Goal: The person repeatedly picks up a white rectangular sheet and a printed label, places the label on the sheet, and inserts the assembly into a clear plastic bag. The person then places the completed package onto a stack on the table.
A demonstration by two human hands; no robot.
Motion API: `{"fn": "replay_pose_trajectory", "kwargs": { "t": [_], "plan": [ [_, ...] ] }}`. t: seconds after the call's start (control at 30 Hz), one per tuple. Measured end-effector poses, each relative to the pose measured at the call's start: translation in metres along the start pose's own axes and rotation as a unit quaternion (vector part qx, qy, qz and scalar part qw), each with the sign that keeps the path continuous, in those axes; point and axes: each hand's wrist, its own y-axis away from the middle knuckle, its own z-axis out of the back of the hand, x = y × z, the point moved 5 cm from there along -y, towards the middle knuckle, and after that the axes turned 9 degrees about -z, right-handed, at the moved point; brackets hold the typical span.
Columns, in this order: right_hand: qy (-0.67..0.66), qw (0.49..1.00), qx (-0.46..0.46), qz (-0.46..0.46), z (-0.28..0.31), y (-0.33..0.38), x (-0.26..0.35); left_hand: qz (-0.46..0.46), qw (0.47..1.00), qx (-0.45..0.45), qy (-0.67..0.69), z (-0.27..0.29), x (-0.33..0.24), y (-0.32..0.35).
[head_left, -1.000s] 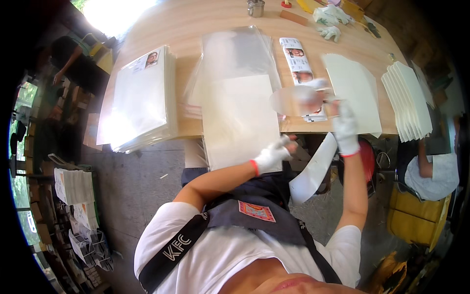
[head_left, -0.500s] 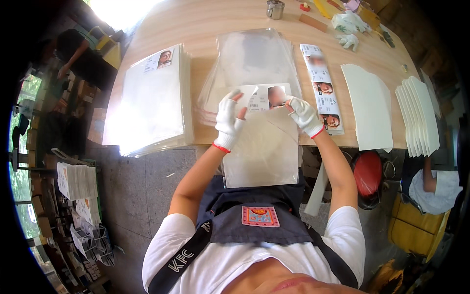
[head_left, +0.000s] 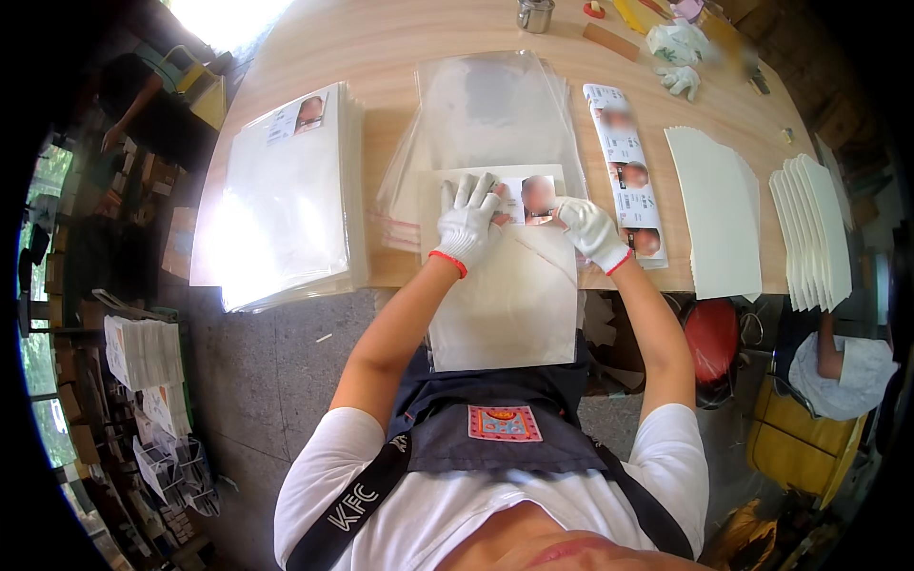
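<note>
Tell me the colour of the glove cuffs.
Red trim on white gloves, seen in the head view: left hand, right hand.

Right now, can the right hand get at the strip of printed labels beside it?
Probably yes. The right hand rests on the bagged sheet, with the label strip just to its right on the table; nothing lies between them.

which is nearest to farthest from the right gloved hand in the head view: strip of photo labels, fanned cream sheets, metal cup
1. Strip of photo labels, just right of the right hand.
2. Fanned cream sheets, far right table edge.
3. Metal cup, at the table's far side.
</note>
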Motion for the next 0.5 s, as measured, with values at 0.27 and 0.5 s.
{"fn": "replay_pose_trajectory", "kwargs": {
  "t": [0.27, 0.5],
  "plan": [
    [0.188, 0.98, -0.013, -0.064, 0.041, 0.025, 0.033, 0.093, 0.994, -0.001, 0.052, 0.01, 0.0, 0.004],
    [0.1, 0.91, 0.125, -0.383, 0.055, 0.13, 0.067, 0.164, 0.962, -0.095, 0.199, 0.023, 0.001, 0.148]
  ]
}}
